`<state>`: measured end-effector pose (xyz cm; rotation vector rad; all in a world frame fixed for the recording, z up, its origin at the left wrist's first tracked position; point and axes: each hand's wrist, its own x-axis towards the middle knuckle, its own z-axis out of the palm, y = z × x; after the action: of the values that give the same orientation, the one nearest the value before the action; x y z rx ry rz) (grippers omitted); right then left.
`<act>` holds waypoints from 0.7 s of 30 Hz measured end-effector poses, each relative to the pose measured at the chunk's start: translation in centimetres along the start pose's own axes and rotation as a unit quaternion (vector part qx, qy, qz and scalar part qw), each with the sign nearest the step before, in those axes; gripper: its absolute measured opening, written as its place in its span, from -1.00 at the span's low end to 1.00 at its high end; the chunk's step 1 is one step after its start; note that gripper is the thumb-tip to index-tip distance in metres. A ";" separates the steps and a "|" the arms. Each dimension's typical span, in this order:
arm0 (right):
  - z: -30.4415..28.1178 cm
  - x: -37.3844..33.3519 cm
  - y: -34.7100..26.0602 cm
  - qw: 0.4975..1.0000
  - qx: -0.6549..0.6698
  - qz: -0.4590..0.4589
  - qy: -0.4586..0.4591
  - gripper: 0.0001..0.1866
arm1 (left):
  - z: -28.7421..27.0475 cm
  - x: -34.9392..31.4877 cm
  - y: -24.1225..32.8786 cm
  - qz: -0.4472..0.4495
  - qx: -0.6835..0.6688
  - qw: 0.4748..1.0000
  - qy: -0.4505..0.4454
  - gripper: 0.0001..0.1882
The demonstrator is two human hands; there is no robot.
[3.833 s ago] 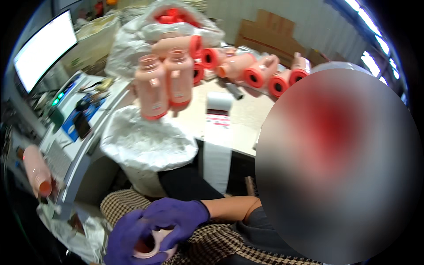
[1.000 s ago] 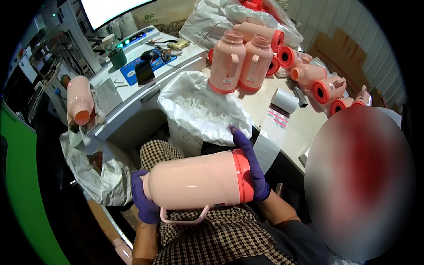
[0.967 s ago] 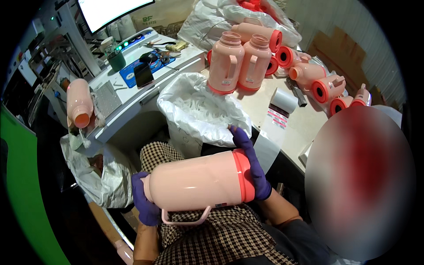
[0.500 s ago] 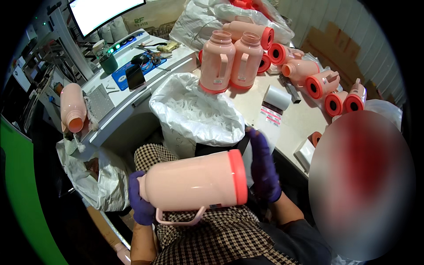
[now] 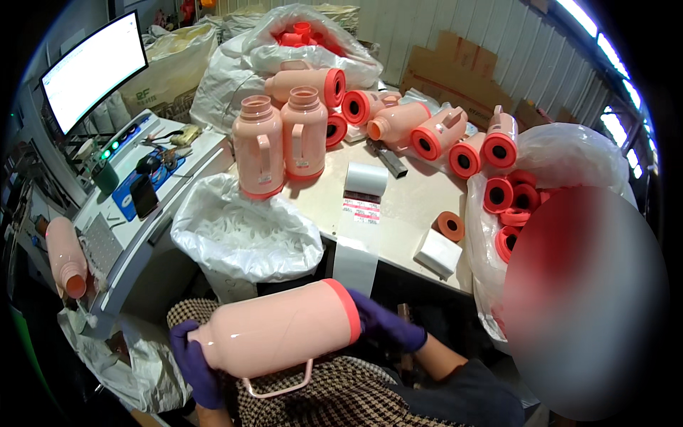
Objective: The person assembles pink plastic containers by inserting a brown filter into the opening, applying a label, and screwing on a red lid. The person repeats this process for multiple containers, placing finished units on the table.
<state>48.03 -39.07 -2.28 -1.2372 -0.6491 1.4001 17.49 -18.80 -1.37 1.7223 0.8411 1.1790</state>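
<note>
A pink thermos flask (image 5: pixel 274 331) with a red base ring and a side handle lies sideways above my lap, neck to the left and handle downward. My left hand (image 5: pixel 196 366), in a purple glove, is closed round the neck end. At the other end, my gloved right hand (image 5: pixel 390 324) is against the red base, its fingertips partly hidden behind it. Two similar flasks, one on the left (image 5: pixel 259 149) and one on the right (image 5: pixel 304 135), stand upright without lids on the table (image 5: pixel 413 203).
Several pink flasks (image 5: pixel 441 134) lie along the table's far side. A label roll (image 5: pixel 366 179) trails its strip over the front edge, left of a white box (image 5: pixel 438 252). White sacks stand ahead (image 5: pixel 249 242) and lower left (image 5: pixel 135 370); a bag of red rings (image 5: pixel 480 285) stands right.
My right hand has come from raised and spread to the flask's base. The flask tilts slightly, base end up. The view has shifted right, showing the bag of red rings.
</note>
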 end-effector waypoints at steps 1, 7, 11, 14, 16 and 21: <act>0.3 -1.1 1.1 1.000 -0.028 -0.004 -0.004 -0.17 | 1.0 -0.1 0.6 -0.029 -0.037 0.999 0.002 -0.50; -3.5 -1.8 7.1 0.970 0.173 -0.133 0.108 -0.21 | 8.2 0.2 4.9 0.057 -0.286 0.952 -0.091 0.07; -7.8 -0.2 1.3 0.921 0.251 -0.213 0.210 -0.47 | 9.2 0.6 3.3 0.072 -0.301 0.943 -0.126 -0.31; -14.2 5.0 -7.9 0.887 0.329 -0.282 0.161 -0.48 | 8.2 -0.5 2.9 -0.030 -0.297 0.943 -0.146 -0.45; -20.7 10.4 -13.6 0.877 0.329 -0.337 0.097 -0.42 | 7.8 -1.0 3.5 -0.078 -0.292 0.947 -0.111 -0.55; -38.2 20.0 -25.3 0.789 0.520 -0.288 0.156 -0.31 | 5.2 -2.7 1.8 -0.083 -0.150 0.984 -0.057 -0.59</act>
<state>95.38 -23.69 2.50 -0.2873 0.0535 0.7600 21.66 -23.31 -1.60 1.4312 0.6855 1.0277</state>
